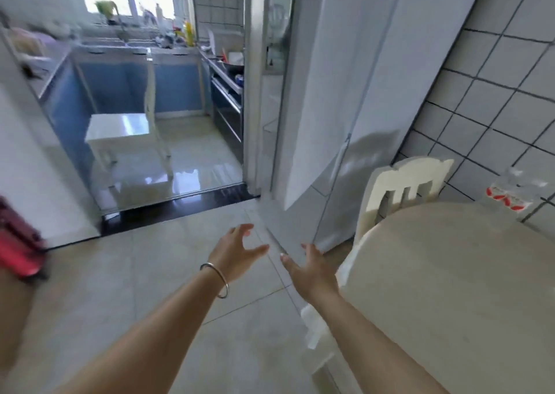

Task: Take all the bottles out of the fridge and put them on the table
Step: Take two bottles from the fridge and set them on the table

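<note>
Hands: both were out in front and empty, the left hand (237, 251) and right hand (312, 269) with fingers spread, side by side with a small gap between them, over the floor.
Fridge: the tall white fridge (345, 99) stood ahead and a little to the right of the hands, long axis upright, doors looking shut; no bottles inside could be seen.
Nearer hand: the right hand looked closer to the fridge's lower front, the left just beside it.
Bottle already out: a clear bottle with a red label (515, 194) sat at the far edge of the surface (450, 273), near the tiled wall.
Edges: the pale chair (402, 189) was wedged between fridge and surface, tight on the right.
Open room: bare floor lay left and ahead, toward the kitchen doorway.
Next, at a guess: a door needed opening first.
</note>
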Available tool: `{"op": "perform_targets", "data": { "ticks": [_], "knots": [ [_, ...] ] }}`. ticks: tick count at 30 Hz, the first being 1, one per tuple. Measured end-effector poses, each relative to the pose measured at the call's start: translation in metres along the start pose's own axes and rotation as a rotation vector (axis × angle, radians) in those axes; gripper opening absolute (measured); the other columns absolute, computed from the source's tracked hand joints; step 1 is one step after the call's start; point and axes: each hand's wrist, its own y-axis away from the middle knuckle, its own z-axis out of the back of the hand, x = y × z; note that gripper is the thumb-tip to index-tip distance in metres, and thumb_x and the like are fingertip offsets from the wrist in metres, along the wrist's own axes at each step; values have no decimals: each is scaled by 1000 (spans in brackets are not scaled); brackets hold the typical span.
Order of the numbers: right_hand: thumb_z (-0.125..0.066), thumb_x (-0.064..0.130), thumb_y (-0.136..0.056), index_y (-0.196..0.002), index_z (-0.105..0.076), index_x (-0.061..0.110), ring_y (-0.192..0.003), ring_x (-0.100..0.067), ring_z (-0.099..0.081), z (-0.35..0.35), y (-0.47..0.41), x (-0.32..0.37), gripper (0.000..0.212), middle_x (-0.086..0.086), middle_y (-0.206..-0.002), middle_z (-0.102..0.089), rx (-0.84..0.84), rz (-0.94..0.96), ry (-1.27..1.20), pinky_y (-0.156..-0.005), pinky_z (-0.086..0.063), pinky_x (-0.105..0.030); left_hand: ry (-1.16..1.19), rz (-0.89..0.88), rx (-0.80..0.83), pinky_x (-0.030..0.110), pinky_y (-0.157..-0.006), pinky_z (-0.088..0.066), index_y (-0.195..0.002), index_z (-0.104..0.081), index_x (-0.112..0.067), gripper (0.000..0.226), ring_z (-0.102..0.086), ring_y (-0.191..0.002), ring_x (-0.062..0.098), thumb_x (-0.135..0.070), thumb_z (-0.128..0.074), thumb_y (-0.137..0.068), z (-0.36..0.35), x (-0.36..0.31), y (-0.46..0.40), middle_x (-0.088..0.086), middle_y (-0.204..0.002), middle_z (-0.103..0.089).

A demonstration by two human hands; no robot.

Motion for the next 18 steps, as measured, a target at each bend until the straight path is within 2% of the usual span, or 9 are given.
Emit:
{"op": "perform_targets", "data": {
  "ticks": [4, 9, 12, 18],
  "knots": [
    [-46, 55, -87, -140, -34, 15, -129, -25, -43, -66, -13, 83, 67, -7, -144, -42, 90, 98, 25, -103, -38, -39, -19, 36, -110, 33, -99, -43, -134, -46, -19, 66, -53, -118, 20, -47, -68, -78, 91, 60, -6, 5, -130, -56],
    [-48, 54, -87, -140, -33, 18, -128, -27, -44, -126, -47, 194, 66, -8, -144, -42, 58, 128, -63, -103, -38, -41, 38, 38, -210, 29, -95, -43, -131, -49, -16, 61, -55, -114, 19, -42, -70, -79, 189, 119, -32, 5, -128, -58],
    [-50, 51, -88, -140, -34, 16, -128, -28, -44, -140, -78, 247, 65, -10, -144, -43, -3, 124, -149, -104, -37, -41, 85, 12, -209, 25, -94, -41, -132, -48, -13, 60, -54, -118, 20, -37, -69, -81, 233, 140, -61, 7, -131, -55],
    [-51, 49, -89, -140, -33, 16, -129, -24, -44, -143, -140, 306, 63, -5, -144, -43, -111, 168, -168, -101, -36, -38, 213, -2, -164, 39, -99, -47, -131, -47, -17, 58, -55, -115, 21, -38, -68, -81, 276, 156, -143, 6, -129, -56]
  ]
}}
